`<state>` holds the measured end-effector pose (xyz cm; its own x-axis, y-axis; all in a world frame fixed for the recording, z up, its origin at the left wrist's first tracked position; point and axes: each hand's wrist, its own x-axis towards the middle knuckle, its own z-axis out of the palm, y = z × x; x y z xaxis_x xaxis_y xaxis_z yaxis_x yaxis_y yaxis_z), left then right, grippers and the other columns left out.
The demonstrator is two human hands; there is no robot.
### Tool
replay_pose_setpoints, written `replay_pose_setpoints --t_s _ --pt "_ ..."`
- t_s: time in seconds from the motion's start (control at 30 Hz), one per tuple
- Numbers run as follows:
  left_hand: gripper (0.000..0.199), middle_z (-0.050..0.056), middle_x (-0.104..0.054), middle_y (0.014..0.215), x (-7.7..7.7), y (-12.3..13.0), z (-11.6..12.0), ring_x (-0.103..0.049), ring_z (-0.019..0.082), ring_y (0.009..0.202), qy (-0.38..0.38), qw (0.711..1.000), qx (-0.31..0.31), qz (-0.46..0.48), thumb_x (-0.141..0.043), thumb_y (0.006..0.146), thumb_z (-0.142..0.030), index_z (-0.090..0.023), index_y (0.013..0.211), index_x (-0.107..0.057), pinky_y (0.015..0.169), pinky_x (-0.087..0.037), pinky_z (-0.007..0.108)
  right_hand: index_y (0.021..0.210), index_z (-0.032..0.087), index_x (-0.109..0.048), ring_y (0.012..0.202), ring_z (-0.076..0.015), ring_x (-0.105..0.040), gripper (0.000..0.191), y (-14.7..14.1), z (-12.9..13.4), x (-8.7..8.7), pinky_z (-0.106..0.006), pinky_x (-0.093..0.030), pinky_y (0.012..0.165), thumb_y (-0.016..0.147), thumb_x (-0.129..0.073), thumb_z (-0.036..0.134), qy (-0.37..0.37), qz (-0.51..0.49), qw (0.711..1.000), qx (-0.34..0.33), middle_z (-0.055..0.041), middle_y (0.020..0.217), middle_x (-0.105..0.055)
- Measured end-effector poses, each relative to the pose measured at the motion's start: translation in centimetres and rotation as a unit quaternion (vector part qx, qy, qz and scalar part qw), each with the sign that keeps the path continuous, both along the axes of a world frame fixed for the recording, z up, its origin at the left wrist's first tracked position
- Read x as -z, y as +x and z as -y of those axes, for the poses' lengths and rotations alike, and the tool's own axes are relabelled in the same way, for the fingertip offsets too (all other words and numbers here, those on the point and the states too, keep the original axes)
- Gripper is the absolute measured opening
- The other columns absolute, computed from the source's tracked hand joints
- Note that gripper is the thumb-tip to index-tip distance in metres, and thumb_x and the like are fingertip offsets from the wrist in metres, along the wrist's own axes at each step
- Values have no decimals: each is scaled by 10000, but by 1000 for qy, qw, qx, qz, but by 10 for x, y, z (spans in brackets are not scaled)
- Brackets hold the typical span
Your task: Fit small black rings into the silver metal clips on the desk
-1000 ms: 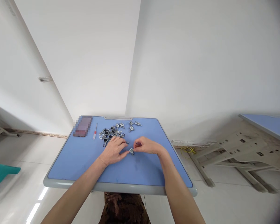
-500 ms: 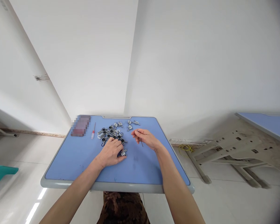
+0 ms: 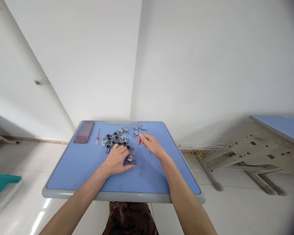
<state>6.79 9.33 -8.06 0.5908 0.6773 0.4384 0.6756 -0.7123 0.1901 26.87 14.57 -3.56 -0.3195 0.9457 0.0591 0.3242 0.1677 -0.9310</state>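
My left hand lies on the blue table at the near edge of a pile of small metal fittings with black round parts. Its fingers touch the pile and its thumb is stretched away from them. In the gap between thumb and fingers sits one silver fitting; whether the hand touches it I cannot tell. Raised over the table to the right, my right hand has its fingers pinched together on a thin metal rod. Only the rod's lower end shows below the hand.
Several silver fittings lie apart at the back of the table. A screwdriver with a clear and red handle and a blurred dark flat object are at the left. A white wall stands behind; another table is at the right.
My right hand has turned slightly, and less of the rod shows below it. The left thumb and the silver fitting beside it have shifted a little to the right.
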Motion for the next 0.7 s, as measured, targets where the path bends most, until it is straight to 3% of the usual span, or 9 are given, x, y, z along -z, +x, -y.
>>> replay_pose_setpoints --t_s 0.2,0.3,0.4,0.57,0.7 --pt "253 44 -568 783 3 1 -1 -508 205 752 14 1000 -9 -17 -586 825 -431 -184 811 -530 725 -351 370 576 199 -357 470 -86 -318 371 -3 -3 5 -244 -252 447 838 -418 454 -77 -115 989 50 17 626 -455" --pt "201 40 -571 792 3 -1 0 -509 199 756 14 1000 -4 -8 -581 825 -382 -187 824 -535 743 -359 370 622 198 -400 452 -79 -344 250 -6 -1 4 -237 -265 441 802 -452 365 -97 -153 983 36 31 632 -458" --pt "164 42 -574 800 5 -2 0 -510 196 760 20 1000 -7 -2 -571 827 -348 -187 841 -542 757 -364 373 698 190 -507 520 -106 -466 226 -8 2 3 -260 -387 531 795 -507 394 -98 -153 983 -5 27 634 -497" --pt "166 54 -578 812 8 0 -1 -508 201 765 32 999 4 -11 -567 828 -341 -177 842 -553 756 -360 375 711 171 -620 785 -155 -543 293 -9 3 2 -293 -425 734 739 -639 462 -7 -108 994 -28 -28 823 -615" --pt "205 46 -592 835 7 -2 -3 -517 197 790 8 1000 6 -6 -583 836 -382 -180 869 -564 771 -355 368 710 180 -578 569 -114 -480 315 -9 2 4 -257 -402 562 740 -634 489 30 -90 995 11 23 638 -542"
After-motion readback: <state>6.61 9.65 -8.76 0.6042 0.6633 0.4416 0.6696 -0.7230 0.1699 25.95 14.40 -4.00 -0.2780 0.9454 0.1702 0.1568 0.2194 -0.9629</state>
